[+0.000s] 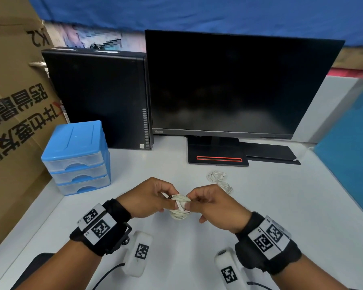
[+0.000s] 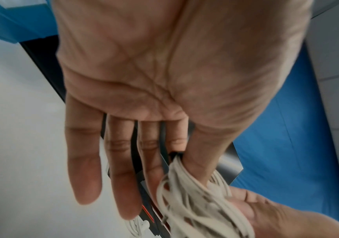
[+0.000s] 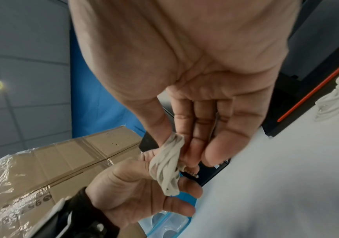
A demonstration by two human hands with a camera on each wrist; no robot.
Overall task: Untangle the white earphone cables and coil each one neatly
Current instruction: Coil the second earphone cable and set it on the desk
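- Head view: both hands met above the worktop (image 1: 260, 216), w/ a coiled bundle of white earphone cable (image 1: 179, 207) between them. Left hand (image 1: 149, 198) pinched the coil's left side; right hand (image 1: 213, 206) pinched a strand at its right edge. Two more coiled earphones (image 1: 219, 181) lay on the worktop just beyond the right hand, near the monitor base (image 1: 218, 158). Blue drawer unit (image 1: 78, 158) stood off to the left.
- Left wrist view: thumb and index of the left hand (image 2: 164, 64) clamped the cable bundle (image 2: 195, 198); the other fingers (image 2: 85, 161) were straight and free. Loops looked loose, some strands splayed.
- Right wrist view: right hand (image 3: 195, 56) nipped the bundle (image 3: 167, 162) btwn thumb and forefinger; the rest of its fingers were relaxed.
- Judgement: step looked like wrapping the tail around the coil's waist. To do it well: keep the left pinch firm so loops don't spring apart, feed the strand under light tension, tuck the end thru, don't yank near the earbuds.
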